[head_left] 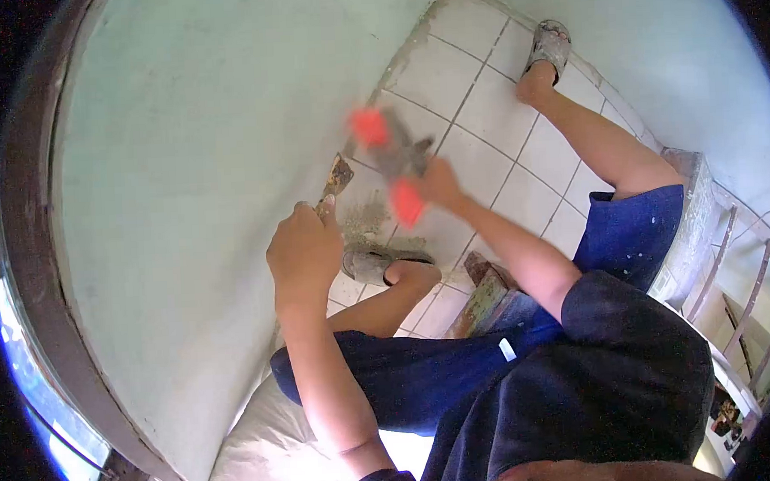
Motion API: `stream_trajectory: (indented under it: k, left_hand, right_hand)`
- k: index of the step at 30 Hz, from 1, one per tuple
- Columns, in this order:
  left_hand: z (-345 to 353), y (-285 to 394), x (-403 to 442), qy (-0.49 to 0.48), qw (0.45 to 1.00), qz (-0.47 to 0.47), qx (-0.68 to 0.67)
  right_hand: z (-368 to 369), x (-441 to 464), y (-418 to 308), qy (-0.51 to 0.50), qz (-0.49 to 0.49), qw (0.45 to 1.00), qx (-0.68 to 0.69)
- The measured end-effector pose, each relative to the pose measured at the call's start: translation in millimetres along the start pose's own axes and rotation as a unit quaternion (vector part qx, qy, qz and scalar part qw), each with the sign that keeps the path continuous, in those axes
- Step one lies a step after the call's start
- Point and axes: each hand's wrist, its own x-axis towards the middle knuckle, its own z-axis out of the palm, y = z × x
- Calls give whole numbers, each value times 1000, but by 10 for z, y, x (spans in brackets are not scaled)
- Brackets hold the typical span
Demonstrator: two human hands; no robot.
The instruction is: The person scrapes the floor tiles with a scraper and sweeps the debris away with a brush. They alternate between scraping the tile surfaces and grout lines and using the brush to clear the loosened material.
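Note:
My left hand (304, 248) is closed round the handle of a putty knife (341, 174), close to the pale green wall (218, 153). The knife's blade is caked with brownish material and points up and away from me. To the right, my right hand (438, 185) grips a grey tool with orange-red ends (398, 152). Motion blurs this tool, and its exact kind cannot be made out. It is held over the tiled floor, apart from the knife.
White floor tiles (484, 150) carry grey smears near the wall. My legs straddle a worn wooden bench (482, 309), with one shoe (550, 42) by the far wall. A metal rack (749, 302) stands at right. A pale sheet (265, 443) lies at lower left.

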Motion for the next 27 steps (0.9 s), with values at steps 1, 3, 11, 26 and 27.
stream_trajectory:
  k: [1, 3, 11, 26, 27]
  left_hand:
    - [-18, -4, -32, -1, 1000, 4, 7]
    - [-6, -43, -71, 1, 1000, 1, 13]
    - [81, -106, -35, 2, 1000, 2, 16]
    - [-26, -44, -110, 17, 1000, 15, 9]
    - [-12, -74, -120, 21, 1000, 17, 14]
  right_hand:
    - [-114, 309, 195, 47, 23, 999, 7]
    - [-484, 855, 246, 160, 68, 977, -123]
    - [329, 1323, 707, 5, -100, 970, -222]
    - [-430, 716, 697, -75, -213, 931, -286]
    - [-534, 1003, 1142, 14, -244, 923, -297]
